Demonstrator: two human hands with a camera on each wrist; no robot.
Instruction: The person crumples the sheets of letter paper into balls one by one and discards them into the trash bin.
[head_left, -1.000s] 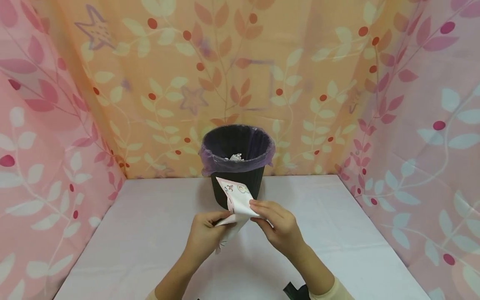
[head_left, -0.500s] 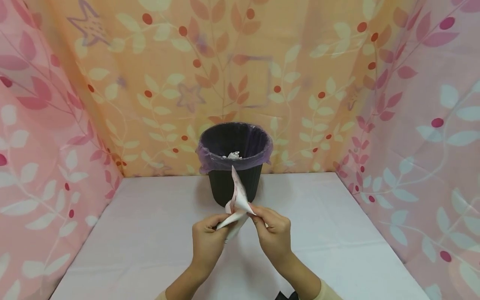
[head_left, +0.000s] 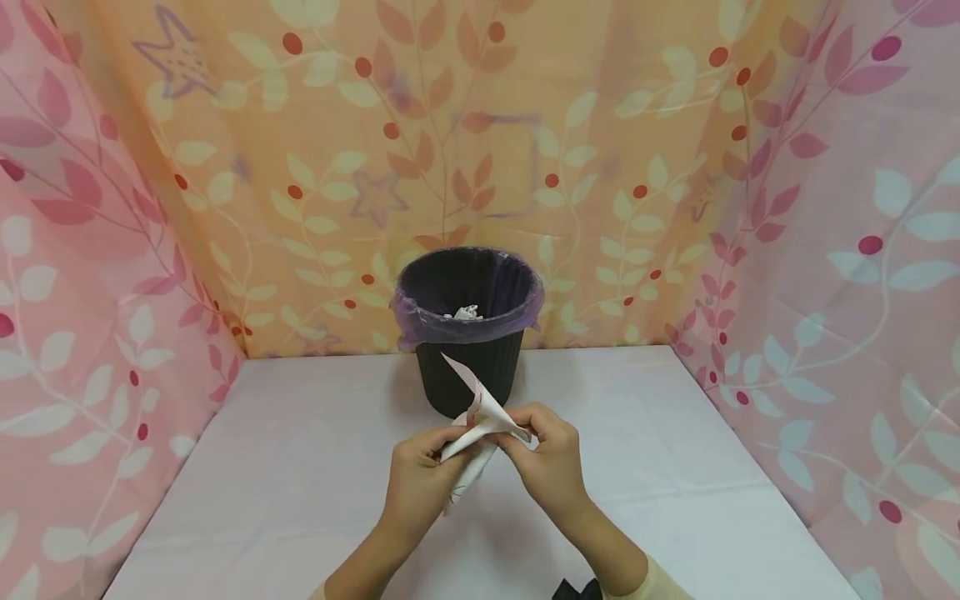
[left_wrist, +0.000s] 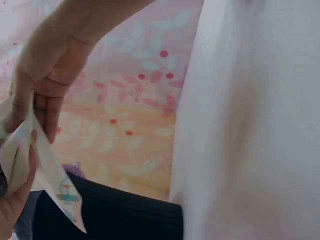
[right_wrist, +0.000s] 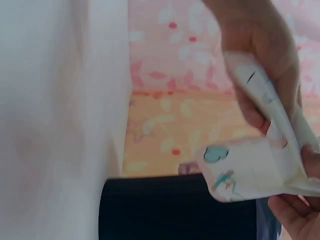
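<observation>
Both hands hold a sheet of white paper (head_left: 487, 414) with a pinkish edge, in front of the bin in the head view. It is twisted and folded, one pointed corner sticking up to the left. Between thumb and fingers my left hand (head_left: 423, 483) grips the lower left part. The right hand (head_left: 549, 457) pinches the right side with bent fingers. Coloured drawings show on the paper (right_wrist: 245, 170) in the right wrist view, and on a hanging corner of the paper (left_wrist: 67, 195) in the left wrist view.
Behind the hands stands a black bin (head_left: 468, 375) with a purple liner (head_left: 468, 331) folded over its rim. Crumpled white paper (head_left: 467, 313) lies inside. A white cloth (head_left: 315, 417) covers the table, and patterned curtains (head_left: 300, 250) enclose it. A black object (head_left: 576, 590) shows at the bottom edge.
The paper's upper flap has turned from showing its printed face to a narrow, twisted fold. My right fingers have bent further around its side.
</observation>
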